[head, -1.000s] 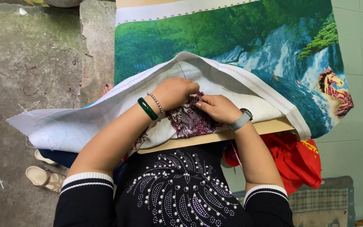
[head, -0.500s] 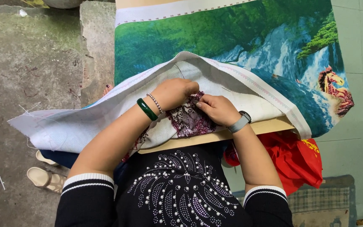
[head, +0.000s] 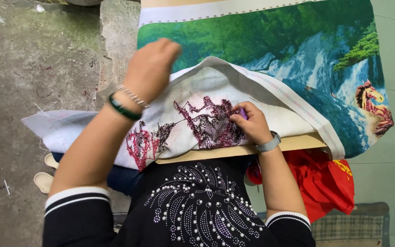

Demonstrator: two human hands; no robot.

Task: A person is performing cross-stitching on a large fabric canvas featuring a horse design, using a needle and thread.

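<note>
The left hand (head: 151, 68) is raised above the folded-back cross-stitch canvas (head: 270, 50), fingers loosely curled, and whether it pinches a thread cannot be told. The right hand (head: 251, 123) rests on the canvas's white underside, fingers closed on the maroon stitching (head: 209, 123), near a wooden frame bar (head: 298, 142). A red bag (head: 325, 183) lies lower right.
</note>
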